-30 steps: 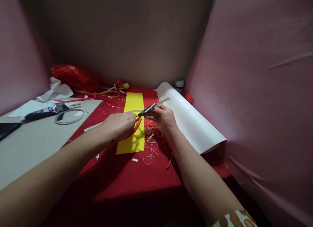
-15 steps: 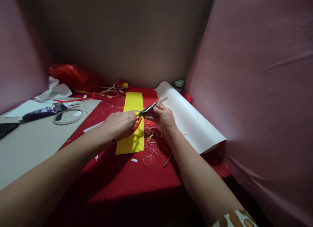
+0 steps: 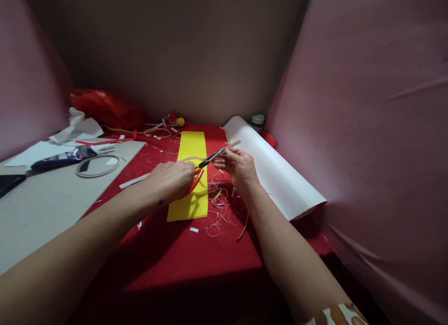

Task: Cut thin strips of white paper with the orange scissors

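Note:
My left hand (image 3: pixel 177 176) is closed round the red-orange handles of a pair of scissors (image 3: pixel 196 182), whose dark blades point up and to the right. Pinched in the fingers of my right hand (image 3: pixel 240 166) is a thin whitish strip (image 3: pixel 234 144), lying along the blade tips. Whether the blades are parted is too fine to make out. Below the scissors lies a yellow corrugated sheet (image 3: pixel 189 208), and a red corrugated sheet (image 3: pixel 215 136) is partly hidden behind my right hand.
Curly trimmings (image 3: pixel 219 199) litter the red cloth (image 3: pixel 196 264). A white roll (image 3: pixel 273 171) lies at the right, with a lidded cup (image 3: pixel 257 122) behind. On the left, a grey board (image 3: pixel 45 217) holds a purple tube (image 3: pixel 65 158) and a coil (image 3: pixel 98 168). A red plastic bag (image 3: pixel 105 108) sits at the back.
My right hand has shifted slightly right and its fingers have moved along the strip. The scissors stay in my left hand, nearly in the same place. The view has shifted a little.

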